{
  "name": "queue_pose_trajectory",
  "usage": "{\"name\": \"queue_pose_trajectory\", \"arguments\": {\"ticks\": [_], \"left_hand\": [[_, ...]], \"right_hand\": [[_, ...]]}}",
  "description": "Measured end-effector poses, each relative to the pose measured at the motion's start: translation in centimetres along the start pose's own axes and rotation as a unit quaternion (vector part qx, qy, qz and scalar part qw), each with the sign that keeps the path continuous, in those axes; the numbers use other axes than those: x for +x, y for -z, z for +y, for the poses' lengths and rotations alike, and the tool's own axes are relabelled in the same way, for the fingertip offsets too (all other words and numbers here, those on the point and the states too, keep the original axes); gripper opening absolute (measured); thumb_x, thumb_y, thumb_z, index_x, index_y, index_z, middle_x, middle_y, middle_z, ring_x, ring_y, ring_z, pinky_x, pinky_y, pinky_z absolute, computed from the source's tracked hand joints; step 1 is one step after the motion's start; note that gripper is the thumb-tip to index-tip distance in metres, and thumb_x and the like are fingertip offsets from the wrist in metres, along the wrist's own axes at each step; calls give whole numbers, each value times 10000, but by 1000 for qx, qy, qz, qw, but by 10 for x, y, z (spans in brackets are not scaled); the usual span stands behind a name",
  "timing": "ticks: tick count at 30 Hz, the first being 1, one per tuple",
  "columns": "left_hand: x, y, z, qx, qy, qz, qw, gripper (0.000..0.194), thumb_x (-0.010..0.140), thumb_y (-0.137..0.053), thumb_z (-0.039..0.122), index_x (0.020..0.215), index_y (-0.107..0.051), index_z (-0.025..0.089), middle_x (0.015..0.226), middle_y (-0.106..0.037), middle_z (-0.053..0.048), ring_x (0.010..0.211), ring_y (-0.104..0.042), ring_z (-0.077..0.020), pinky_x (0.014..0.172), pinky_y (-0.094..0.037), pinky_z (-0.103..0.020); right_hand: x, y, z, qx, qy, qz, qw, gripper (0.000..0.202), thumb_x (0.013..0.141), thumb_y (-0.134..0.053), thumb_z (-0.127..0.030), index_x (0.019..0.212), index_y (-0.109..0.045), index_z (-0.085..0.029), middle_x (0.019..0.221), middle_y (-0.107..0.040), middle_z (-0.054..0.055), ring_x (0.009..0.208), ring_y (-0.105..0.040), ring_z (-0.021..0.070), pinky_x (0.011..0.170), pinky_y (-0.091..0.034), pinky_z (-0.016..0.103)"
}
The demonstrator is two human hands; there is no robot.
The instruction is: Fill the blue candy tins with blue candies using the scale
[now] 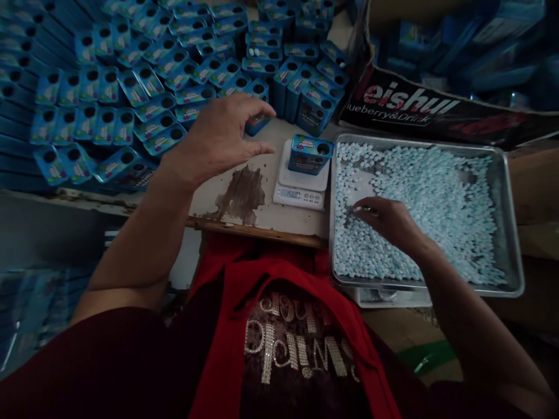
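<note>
My left hand hovers over the table left of the scale, thumb and fingers apart with nothing between them. Upright on the white digital scale stands a blue candy box with a dark round hole in its top. The scale's display is lit. Over the left part of a metal tray, my right hand has its fingertips pinched low among small pale blue and white candies. Something small and shiny shows at those fingers, but I cannot make out what it is.
Rows of similar blue boxes crowd the table's back and left. Behind the tray, a black printed carton holds more blue packs. A worn brown patch marks the tabletop near its wooden front edge.
</note>
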State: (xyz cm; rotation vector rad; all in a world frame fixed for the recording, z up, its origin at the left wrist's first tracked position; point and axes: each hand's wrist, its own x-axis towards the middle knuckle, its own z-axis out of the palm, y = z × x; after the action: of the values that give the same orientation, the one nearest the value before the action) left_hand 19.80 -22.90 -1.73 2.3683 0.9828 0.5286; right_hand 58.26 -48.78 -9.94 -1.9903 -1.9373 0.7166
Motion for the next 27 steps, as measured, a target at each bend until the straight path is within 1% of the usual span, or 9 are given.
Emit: {"name": "queue_pose_trajectory", "arguments": {"ticks": [4,8,11,14,16,18,21,24,27], "left_hand": [[0,-18,-14,-52,7,9,999,675,778,-1096,456,1386,-839,314,1365,-849,-69,1225,-791,-364,1184,-641,-601],[11,-73,-17,-141,8,-4,990,984,621,-1201,274,1501,-763,273,1377,-857,-80,1298,-803,-367,1187,-665,-554],[23,-116,-15,-238,14,-5,971,754,684,-1201,347,1301,-789,216,1226,-862,-86,1176,-835,-356,1076,-703,-483],[36,-135,3,-247,-48,20,968,474,879,-1094,326,1245,-813,217,1180,-860,-86,1139,-837,-347,1049,-696,-469],[42,-133,30,-161,-163,23,973,328,1017,-931,204,1330,-844,250,1286,-861,-101,1227,-812,-353,1135,-655,-511],[46,-128,62,-56,-269,24,961,361,1116,-732,102,1389,-863,298,1373,-851,-105,1346,-766,-364,1252,-577,-584],[51,-130,98,33,-337,19,941,450,1142,-621,41,1377,-879,326,1432,-838,-104,1465,-696,-384,1334,-491,-655],[57,-142,100,35,-327,-25,944,495,1055,-651,-22,1358,-883,295,1394,-839,-126,1405,-712,-396,1235,-567,-617],[59,-150,76,-58,-256,-37,964,440,1016,-733,11,1336,-873,278,1354,-843,-112,1304,-762,-357,1158,-628,-531]], "right_hand": [[8,7,-1,171,-84,26,981,379,956,-923,-628,1030,-899,-257,741,-765,41,627,-642,233,626,-439,358],[16,6,0,339,-138,95,926,464,793,-1057,-650,1001,-888,-270,758,-753,22,647,-628,214,638,-483,353],[21,9,-2,271,-103,115,950,451,779,-1048,-655,1006,-927,-285,1094,-904,106,1038,-835,361,957,-637,504],[27,6,-13,220,-94,179,954,456,858,-999,-691,1085,-938,-301,1352,-903,123,1371,-798,442,1232,-583,615],[35,-3,-25,347,-140,215,902,514,926,-941,-761,1160,-895,-306,1272,-905,105,1257,-839,377,1147,-657,553],[44,-14,-35,533,-188,207,799,569,952,-909,-829,1142,-823,-299,1131,-885,76,1050,-859,301,966,-730,457],[53,-27,-45,709,-213,173,649,548,1027,-881,-812,1067,-727,-288,1011,-837,50,946,-851,272,883,-777,423],[52,-32,-49,775,-222,179,564,389,1170,-766,-660,1097,-719,-280,1008,-828,55,959,-850,271,945,-798,431],[48,-33,-48,800,-249,188,512,222,1211,-676,-456,1118,-746,-268,1038,-835,91,984,-843,275,961,-800,405]]}}
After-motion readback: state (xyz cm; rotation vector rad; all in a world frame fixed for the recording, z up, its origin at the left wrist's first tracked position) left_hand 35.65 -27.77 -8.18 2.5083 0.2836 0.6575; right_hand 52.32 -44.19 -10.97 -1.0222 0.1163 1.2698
